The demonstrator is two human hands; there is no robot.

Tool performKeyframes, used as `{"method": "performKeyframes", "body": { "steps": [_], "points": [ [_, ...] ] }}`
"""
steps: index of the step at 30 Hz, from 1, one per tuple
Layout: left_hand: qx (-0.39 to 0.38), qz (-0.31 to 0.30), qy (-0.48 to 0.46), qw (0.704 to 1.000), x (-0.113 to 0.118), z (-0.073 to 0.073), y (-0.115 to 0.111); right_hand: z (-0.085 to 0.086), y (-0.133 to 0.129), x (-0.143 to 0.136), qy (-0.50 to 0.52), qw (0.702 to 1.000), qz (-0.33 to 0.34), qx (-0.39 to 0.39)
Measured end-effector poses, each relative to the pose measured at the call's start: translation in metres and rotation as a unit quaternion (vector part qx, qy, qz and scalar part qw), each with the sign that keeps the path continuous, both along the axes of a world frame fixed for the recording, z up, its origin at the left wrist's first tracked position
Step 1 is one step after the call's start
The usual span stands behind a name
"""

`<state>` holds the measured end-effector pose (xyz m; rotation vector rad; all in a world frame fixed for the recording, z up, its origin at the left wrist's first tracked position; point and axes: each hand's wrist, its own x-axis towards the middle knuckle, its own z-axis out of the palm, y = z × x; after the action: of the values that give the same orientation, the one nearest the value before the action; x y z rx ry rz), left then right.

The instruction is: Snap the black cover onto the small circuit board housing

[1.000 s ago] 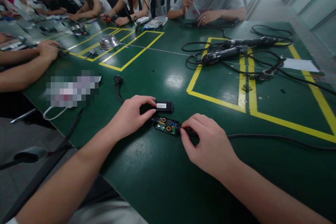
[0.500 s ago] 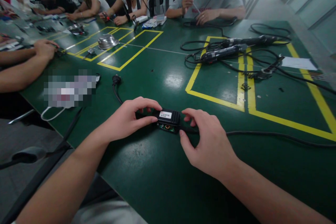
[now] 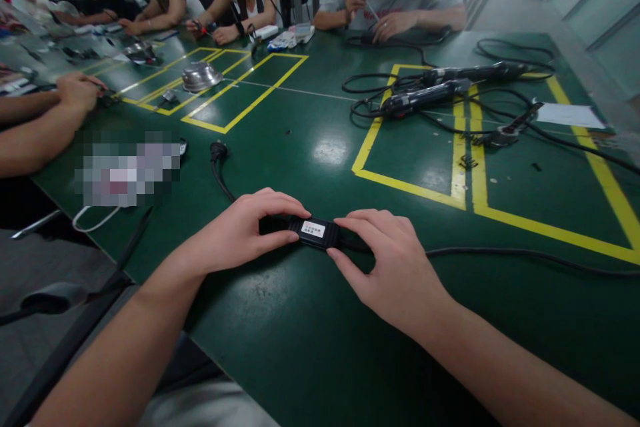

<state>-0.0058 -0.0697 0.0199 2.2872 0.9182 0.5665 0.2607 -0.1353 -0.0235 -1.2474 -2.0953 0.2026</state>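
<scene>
A black inline cable box [image 3: 315, 232] with a white printed label lies on the green table in front of me. My left hand [image 3: 250, 227] pinches its left end between thumb and fingers. From the other side, my right hand [image 3: 383, 250] grips the right end the same way. The box's cover sits flat, and no circuit board shows. A black cable [image 3: 480, 252] runs out to the right. On the left the cord leads to a black plug [image 3: 219, 152] lying on the table.
Two black electric screwdrivers [image 3: 425, 99] with looped cables lie at the back right, near a sheet of white paper [image 3: 569, 116]. A metal bowl [image 3: 200, 77] stands at the back left within yellow tape. Another person's hands [image 3: 77, 97] are at the left edge; others sit across the table.
The box's cover, raised with green circuit board showing beneath, is now down over it. My right hand has moved left and closed onto the box's right end.
</scene>
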Motion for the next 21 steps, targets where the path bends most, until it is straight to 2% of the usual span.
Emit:
{"method": "performKeyframes", "body": {
  "steps": [7, 15, 18, 21],
  "points": [
    [-0.008, 0.015, 0.02, 1.0, 0.0021, 0.0017, -0.0012, 0.0006, -0.0005, 0.0008, -0.001, 1.0, -0.002, -0.023],
    [-0.05, 0.048, 0.014, 0.997, 0.0042, 0.0009, -0.0036, 0.0024, -0.0015, -0.0013, -0.013, 0.999, 0.0, -0.036],
    [-0.062, 0.082, 0.005, 0.995, 0.0065, 0.0007, -0.0032, 0.0019, -0.0015, -0.0016, 0.002, 0.999, -0.023, -0.027],
    [-0.032, 0.148, 0.013, 0.988, 0.0096, -0.0034, -0.001, 0.0007, -0.001, -0.0015, 0.006, 0.999, -0.033, -0.019]
  ]
}}
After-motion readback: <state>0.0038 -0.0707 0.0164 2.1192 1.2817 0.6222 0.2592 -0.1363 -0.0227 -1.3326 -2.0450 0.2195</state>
